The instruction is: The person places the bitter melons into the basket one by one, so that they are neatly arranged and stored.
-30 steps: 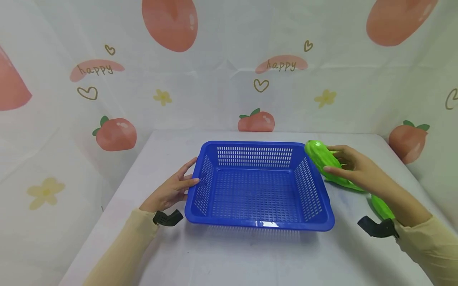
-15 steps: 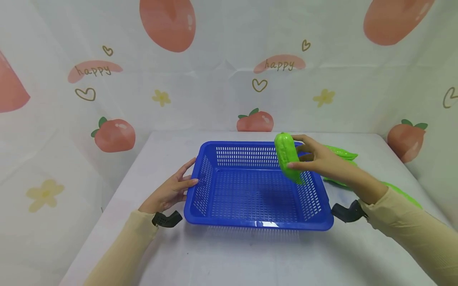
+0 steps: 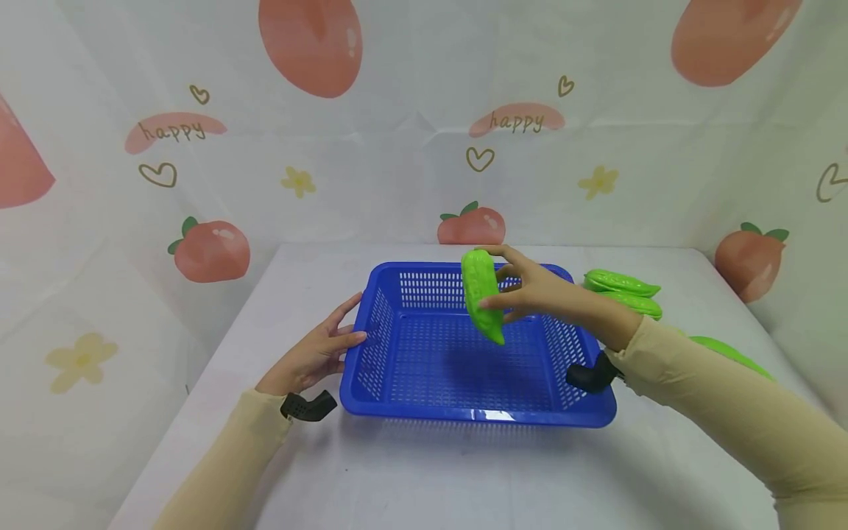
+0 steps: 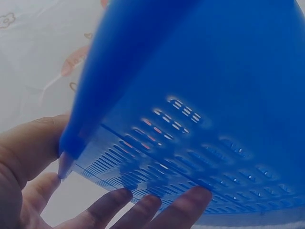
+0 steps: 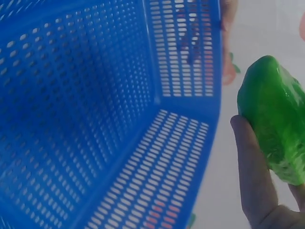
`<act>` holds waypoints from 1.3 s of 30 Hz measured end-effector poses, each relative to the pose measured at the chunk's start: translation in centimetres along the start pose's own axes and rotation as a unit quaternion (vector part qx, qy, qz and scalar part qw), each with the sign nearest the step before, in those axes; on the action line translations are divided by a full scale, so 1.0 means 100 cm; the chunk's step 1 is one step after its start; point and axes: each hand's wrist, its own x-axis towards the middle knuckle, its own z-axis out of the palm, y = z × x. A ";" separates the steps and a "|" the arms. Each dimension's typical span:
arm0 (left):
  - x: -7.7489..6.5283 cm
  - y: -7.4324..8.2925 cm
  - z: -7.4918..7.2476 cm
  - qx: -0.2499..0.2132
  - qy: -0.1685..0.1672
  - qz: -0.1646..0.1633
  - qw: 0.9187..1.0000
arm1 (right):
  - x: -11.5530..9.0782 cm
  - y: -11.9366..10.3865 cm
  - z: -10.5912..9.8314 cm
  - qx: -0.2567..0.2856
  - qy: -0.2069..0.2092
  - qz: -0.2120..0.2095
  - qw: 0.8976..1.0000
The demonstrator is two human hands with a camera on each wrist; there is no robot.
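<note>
My right hand [image 3: 533, 288] holds a bright green, bumpy bitter melon [image 3: 481, 294] between thumb and fingers. It hangs over the inside of a blue plastic basket [image 3: 478, 417], tapered end pointing down, and casts a shadow on the basket floor. In the right wrist view the bitter melon [image 5: 274, 119] shows close up beside the basket's wall. My left hand [image 3: 313, 357] grips the basket's left side. In the left wrist view its thumb is at the rim and the other fingers lie against the slotted outer wall [image 4: 228, 157].
Two more green bitter melons [image 3: 620, 283] lie side by side on the white table [image 3: 424, 486], behind the right forearm. Another green one [image 3: 729, 353] lies nearer, partly hidden by the sleeve. A printed white cloth [image 3: 397, 169] rises behind the table.
My right hand has carried the bitter melon leftward from the basket's right rim to over its middle. The left hand and the basket have stayed in place.
</note>
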 end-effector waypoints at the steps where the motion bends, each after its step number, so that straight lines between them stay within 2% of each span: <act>1: 0.000 0.000 0.000 0.000 0.000 0.000 1.000 | 0.003 0.001 0.002 0.004 -0.004 0.001 1.000; 6: 0.001 0.000 0.000 0.003 -0.001 0.002 1.000 | 0.017 0.009 0.012 0.002 -0.012 0.016 1.000; 15: -0.001 -0.002 -0.001 0.013 -0.002 0.013 1.000 | 0.036 0.022 0.035 0.074 -0.042 0.057 0.995; 23: -0.001 -0.001 -0.001 0.008 -0.002 0.012 1.000 | 0.053 0.031 0.050 0.096 -0.052 0.094 0.990; 32: -0.001 0.000 0.000 0.010 0.003 0.010 1.000 | 0.070 0.043 0.067 0.133 -0.031 0.170 0.976; 39: -0.002 0.001 0.001 0.007 -0.001 0.008 1.000 | 0.080 0.049 0.077 0.171 -0.029 0.195 0.965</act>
